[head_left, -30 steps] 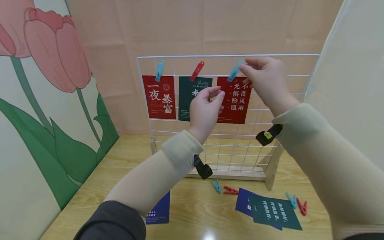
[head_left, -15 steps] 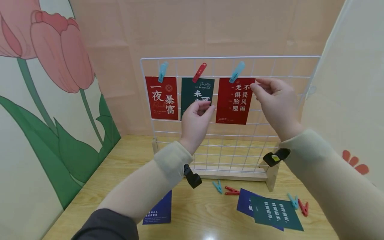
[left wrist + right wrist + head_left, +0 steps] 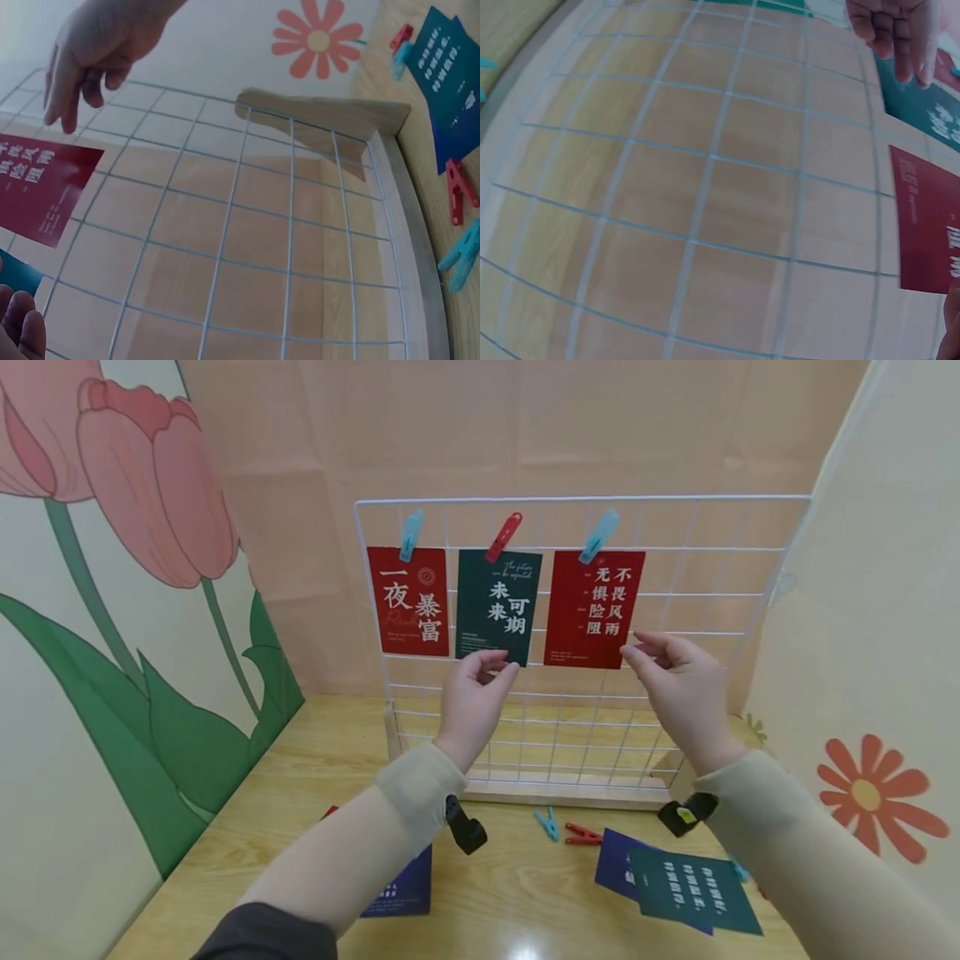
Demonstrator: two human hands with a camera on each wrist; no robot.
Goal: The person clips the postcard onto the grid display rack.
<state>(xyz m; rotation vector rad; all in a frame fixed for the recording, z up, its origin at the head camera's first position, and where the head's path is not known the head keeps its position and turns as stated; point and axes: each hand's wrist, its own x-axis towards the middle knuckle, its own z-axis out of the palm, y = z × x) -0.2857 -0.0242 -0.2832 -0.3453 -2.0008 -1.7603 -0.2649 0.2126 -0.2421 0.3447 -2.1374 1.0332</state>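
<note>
Three cards hang in a row on a white wire grid point(image 3: 678, 596). A blue clothespin point(image 3: 411, 536) holds the left red card point(image 3: 407, 602), a red clothespin point(image 3: 503, 537) the green card point(image 3: 498, 602), and another blue clothespin point(image 3: 599, 536) the right red card point(image 3: 594, 610). My left hand point(image 3: 474, 703) is before the green card's lower edge, fingers loosely bent around nothing. Beside the right red card's lower right corner is my right hand point(image 3: 678, 697), fingers relaxed and nothing gripped. In the left wrist view, this hand point(image 3: 105, 52) looks apart from the card.
On the wooden table point(image 3: 495, 877) lie a blue clothespin point(image 3: 547, 824), a red clothespin point(image 3: 583, 834), a green card point(image 3: 697, 891) over a blue one point(image 3: 613, 862), and another blue card point(image 3: 408, 885) partly behind my left arm. My right arm mostly hides further clothespins.
My right hand has come off the right blue clothespin and moved down along the red card's right edge. My left hand has moved down and left, uncovering the green card.
</note>
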